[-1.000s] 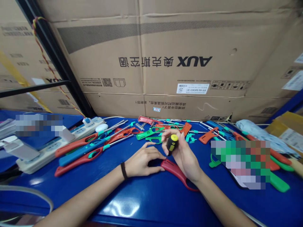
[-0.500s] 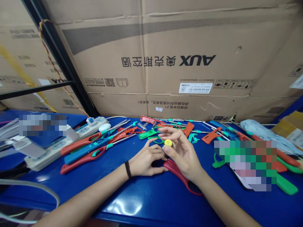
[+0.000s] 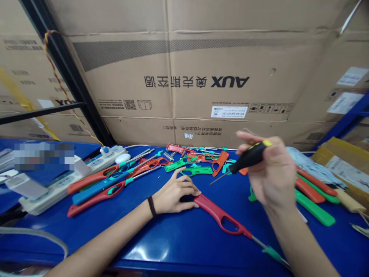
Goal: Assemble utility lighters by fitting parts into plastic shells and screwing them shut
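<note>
A red long-nosed lighter [image 3: 211,208] lies slantwise on the blue tabletop, its metal tube and a teal piece pointing to the lower right. At its handle end, my left hand [image 3: 177,194] is closed, with fingertips and thumb holding that end against the table. Raised above the lighter on the right, my right hand [image 3: 275,173] grips a screwdriver [image 3: 248,157] by its black and yellow handle. The thin shaft points down to the left, and its tip is apart from the lighter. My right forearm covers part of the table behind it.
Assembled lighters [image 3: 99,190] lie left, beside a white power strip [image 3: 37,198]. Green and orange casing halves [image 3: 198,170] are scattered at the back, before a large cardboard box [image 3: 196,50]. More lighters [image 3: 315,207] and a pale blue bag [image 3: 314,167] are at right.
My right hand has lifted the screwdriver off the lighter and moved it up to the right, tilting it from upright. My left hand stays at the lighter's end. The view has shifted slightly.
</note>
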`<state>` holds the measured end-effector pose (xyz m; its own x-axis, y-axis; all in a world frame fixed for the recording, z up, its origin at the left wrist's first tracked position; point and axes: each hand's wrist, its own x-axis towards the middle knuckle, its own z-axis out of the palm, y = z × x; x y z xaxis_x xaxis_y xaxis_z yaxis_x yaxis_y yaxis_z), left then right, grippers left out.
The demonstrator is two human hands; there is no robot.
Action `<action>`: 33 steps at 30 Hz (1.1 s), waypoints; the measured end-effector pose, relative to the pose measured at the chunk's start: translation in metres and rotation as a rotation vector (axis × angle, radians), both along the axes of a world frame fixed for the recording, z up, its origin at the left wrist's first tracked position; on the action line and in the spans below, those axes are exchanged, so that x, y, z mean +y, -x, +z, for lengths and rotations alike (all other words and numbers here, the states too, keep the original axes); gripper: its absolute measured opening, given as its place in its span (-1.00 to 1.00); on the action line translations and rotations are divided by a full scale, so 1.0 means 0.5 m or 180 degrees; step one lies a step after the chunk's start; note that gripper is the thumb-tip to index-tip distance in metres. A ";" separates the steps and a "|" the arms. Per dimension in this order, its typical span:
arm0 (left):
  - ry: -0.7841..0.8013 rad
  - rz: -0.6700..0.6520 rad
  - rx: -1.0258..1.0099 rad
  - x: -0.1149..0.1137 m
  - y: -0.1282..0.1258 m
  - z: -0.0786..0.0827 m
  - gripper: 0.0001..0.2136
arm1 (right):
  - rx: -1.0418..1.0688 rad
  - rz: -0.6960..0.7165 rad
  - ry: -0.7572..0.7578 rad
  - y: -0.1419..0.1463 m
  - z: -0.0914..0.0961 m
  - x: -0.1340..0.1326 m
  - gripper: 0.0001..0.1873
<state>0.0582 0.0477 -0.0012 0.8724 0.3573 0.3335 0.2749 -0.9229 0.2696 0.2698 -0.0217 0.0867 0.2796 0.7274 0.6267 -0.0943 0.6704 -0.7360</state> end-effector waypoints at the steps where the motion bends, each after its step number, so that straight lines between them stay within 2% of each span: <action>1: -0.0015 -0.0001 -0.0008 0.000 0.002 0.003 -0.76 | -0.0035 -0.0231 -0.0055 -0.017 0.014 -0.012 -0.75; 4: -0.0062 -0.0002 -0.0092 0.000 0.008 0.013 -0.74 | -0.0009 -0.0607 -0.0096 -0.066 0.034 -0.063 -0.69; 8: -0.0092 -0.0057 -0.0191 -0.015 0.004 0.025 -0.63 | -0.0132 -0.1267 0.0046 -0.128 0.021 -0.141 -0.79; 11: -0.0065 -0.0278 -0.0089 -0.038 -0.019 0.023 -0.57 | -0.0592 -0.1573 0.0090 -0.168 0.009 -0.185 -0.79; 13: -0.0075 -0.0416 0.0036 -0.053 -0.042 0.015 -0.54 | -0.1182 -0.1682 0.0380 -0.183 0.001 -0.204 -0.81; 16: -0.0100 -0.0474 0.0263 -0.067 -0.072 0.001 -0.55 | -0.2309 -0.1562 0.1016 -0.189 -0.034 -0.219 -0.83; 19: -0.0215 -0.0529 0.0469 -0.068 -0.088 -0.009 -0.59 | -0.3642 -0.0942 0.1740 -0.187 -0.103 -0.225 -0.76; 21: -0.0341 -0.0567 0.0507 -0.065 -0.091 -0.012 -0.60 | -0.4050 -0.0718 0.2086 -0.187 -0.150 -0.228 -0.72; 22: -0.0392 -0.0571 0.0499 -0.063 -0.091 -0.014 -0.60 | -0.4134 -0.0747 0.2157 -0.187 -0.168 -0.230 -0.81; 25: -0.0423 -0.0507 0.0426 -0.063 -0.091 -0.017 -0.56 | -0.4277 -0.0685 0.2061 -0.187 -0.192 -0.231 -0.89; 30: -0.0347 -0.0523 0.0338 -0.076 -0.096 -0.017 -0.49 | -0.4468 -0.0663 0.1554 -0.161 -0.188 -0.212 -0.90; 33: -0.0463 -0.0455 0.0312 -0.083 -0.093 -0.017 -0.48 | -0.4685 -0.0723 0.1416 -0.143 -0.185 -0.198 -0.90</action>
